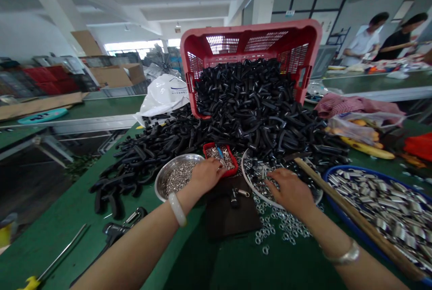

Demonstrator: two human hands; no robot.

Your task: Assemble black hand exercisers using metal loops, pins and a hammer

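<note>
in the head view, your left hand is above the right side of the metal bowl, and its fingertips are at the front of the red tray. these fingers are bent and close together; whether something is pinched there, i cannot tell. your right hand is over the white dish of small metal parts, half open, with fingers bent down to the contents. its hold also i cannot tell.

the small black fitting lies on the dark mat, between your two hands and a little closer to your body than the fingertips. its long axis goes roughly away from you, while the spring beside it points across, to the right. the left fingertips look nearer to this fitting; the spring is about midway. loose metal rings are scattered on the worktop, below your right hand.
</note>
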